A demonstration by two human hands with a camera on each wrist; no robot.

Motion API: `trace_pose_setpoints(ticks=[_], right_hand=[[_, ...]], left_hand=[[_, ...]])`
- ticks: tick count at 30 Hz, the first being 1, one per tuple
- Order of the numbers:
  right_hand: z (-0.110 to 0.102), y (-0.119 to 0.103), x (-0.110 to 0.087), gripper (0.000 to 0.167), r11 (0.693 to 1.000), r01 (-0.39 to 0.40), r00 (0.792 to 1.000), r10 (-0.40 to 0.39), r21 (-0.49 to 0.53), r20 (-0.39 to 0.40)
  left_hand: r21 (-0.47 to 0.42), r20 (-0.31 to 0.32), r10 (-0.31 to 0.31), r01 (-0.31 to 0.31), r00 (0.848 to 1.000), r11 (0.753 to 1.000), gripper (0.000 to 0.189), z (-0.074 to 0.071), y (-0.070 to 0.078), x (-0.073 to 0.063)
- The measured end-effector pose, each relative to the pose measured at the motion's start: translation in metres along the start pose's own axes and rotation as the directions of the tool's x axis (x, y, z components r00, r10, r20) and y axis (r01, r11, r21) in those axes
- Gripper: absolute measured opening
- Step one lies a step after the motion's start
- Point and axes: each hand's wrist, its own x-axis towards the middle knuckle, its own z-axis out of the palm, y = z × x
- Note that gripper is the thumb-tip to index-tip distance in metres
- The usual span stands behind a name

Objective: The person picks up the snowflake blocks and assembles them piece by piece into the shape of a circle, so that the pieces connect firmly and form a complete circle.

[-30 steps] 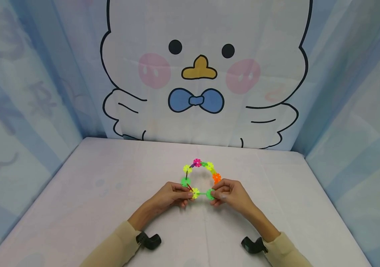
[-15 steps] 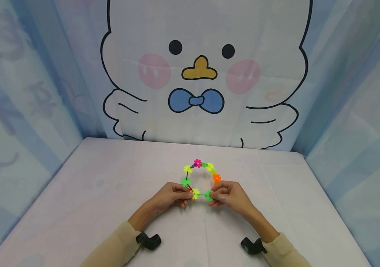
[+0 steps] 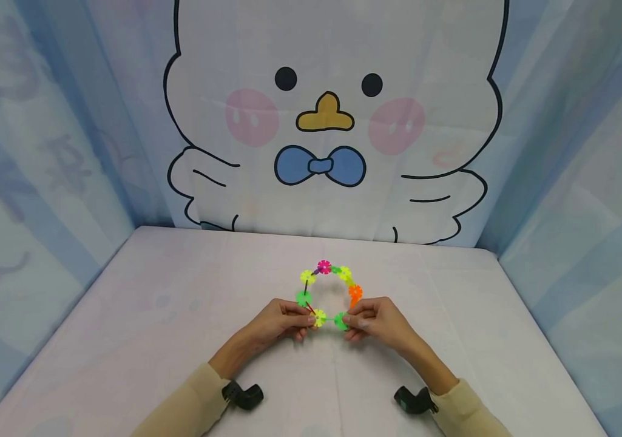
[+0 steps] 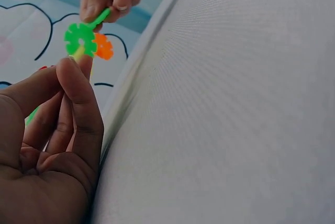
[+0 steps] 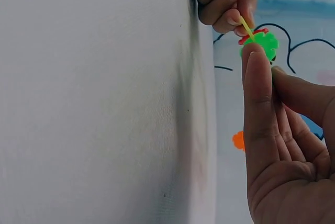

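Observation:
In the head view a ring of linked plastic snowflake discs (image 3: 324, 267) stands over the table, its far side made of pink, yellow, purple and green pieces. My left hand (image 3: 278, 320) pinches a yellow disc (image 3: 319, 317) at the ring's near left, beside a red piece. Opposite it, my right hand (image 3: 378, 320) pinches a green disc (image 3: 340, 321) between thumb and fingers. A thin green piece, seen edge-on, spans the two. An orange disc (image 3: 355, 292) sits just above the right fingertips. In the right wrist view a green disc (image 5: 266, 45) shows beyond my fingertips.
A pale cloth covers the table (image 3: 179, 291). Behind it hangs a curtain (image 3: 321, 206) printed with a cartoon bird, and blue-white curtains close off both sides. Each wrist carries a black camera (image 3: 243, 395) at the beige sleeve's cuff.
My right hand has shifted slightly left with the green disc, which is now a little closer to the yellow disc. My left hand has stayed nearly still, its pinch unchanged.

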Motion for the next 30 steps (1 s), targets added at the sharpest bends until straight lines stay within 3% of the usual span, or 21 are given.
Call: trace_pose_setpoints(ticks=[22,30], right_hand=[[0.011,0.008,0.005,0.022,0.999,0.003,1.000,-0.003,0.034,-0.002],[0.012,0.005,0.006,0.020,0.999,0.034,0.998,-0.033,0.013,-0.055]], left_hand=[[0.048,-0.043,0.016,-0.014,0.999,0.999,0.022,0.001,-0.002,0.000],[0.034,-0.049,0.024,-0.022,0.999,0.999,0.023,0.001,-0.002,0.000]])
